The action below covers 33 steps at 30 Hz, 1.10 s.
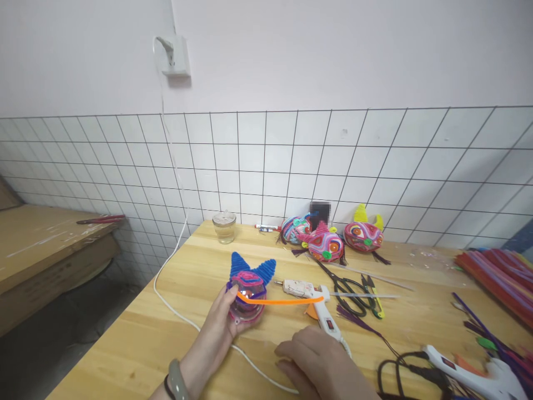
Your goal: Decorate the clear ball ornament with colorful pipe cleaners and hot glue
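My left hand (225, 314) is closed around a round craft animal head (250, 314) with pink and purple coils, a clear shiny front and two upright blue ears. An orange pipe cleaner (287, 302) runs from beside my left thumb across the head's front and sticks out to the right, passing in front of a white hot glue gun (328, 319). Lower down, my right hand (314, 361) hovers over the table near the glue gun's handle. Its fingers are loosely bent, with a gap between thumb and forefinger, and nothing shows in them.
Several finished craft heads (325, 244) stand by the tiled wall, near a glass cup (225, 228). Black scissors (350, 291) and a yellow cutter (377, 300) lie right of the glue gun. A second glue gun (474, 372), cables and pipe cleaner bundles (499, 278) fill the right side. A white cord (175, 314) crosses the table.
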Each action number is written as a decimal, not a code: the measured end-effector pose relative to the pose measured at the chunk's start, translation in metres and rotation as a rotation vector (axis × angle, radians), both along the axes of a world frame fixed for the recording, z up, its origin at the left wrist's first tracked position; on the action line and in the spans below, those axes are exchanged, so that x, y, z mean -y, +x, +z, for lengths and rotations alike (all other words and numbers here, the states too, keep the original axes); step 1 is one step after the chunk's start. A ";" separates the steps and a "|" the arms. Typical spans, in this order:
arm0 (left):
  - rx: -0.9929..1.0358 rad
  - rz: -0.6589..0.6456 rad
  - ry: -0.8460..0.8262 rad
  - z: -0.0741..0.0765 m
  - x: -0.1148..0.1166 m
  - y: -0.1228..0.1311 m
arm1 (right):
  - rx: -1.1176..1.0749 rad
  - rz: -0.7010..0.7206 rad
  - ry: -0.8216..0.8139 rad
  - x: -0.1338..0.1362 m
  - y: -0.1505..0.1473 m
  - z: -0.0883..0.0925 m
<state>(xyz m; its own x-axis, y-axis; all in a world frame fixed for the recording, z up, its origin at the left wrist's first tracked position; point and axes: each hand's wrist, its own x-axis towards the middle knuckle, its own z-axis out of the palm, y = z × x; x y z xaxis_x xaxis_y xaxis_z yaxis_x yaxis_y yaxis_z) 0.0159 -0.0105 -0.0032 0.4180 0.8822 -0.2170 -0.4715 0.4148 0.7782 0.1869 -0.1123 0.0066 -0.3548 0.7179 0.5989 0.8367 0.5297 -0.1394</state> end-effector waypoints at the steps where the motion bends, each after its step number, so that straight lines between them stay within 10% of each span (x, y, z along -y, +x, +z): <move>1: 0.016 -0.010 -0.010 0.000 0.001 -0.001 | -0.011 0.004 -0.001 0.000 0.001 0.000; 19: 0.028 -0.272 -0.161 0.000 0.013 0.004 | -0.080 -0.113 0.217 -0.001 0.015 -0.005; 33: -0.018 -0.337 -0.131 -0.006 0.016 0.005 | -0.020 -0.190 0.073 -0.002 0.018 -0.010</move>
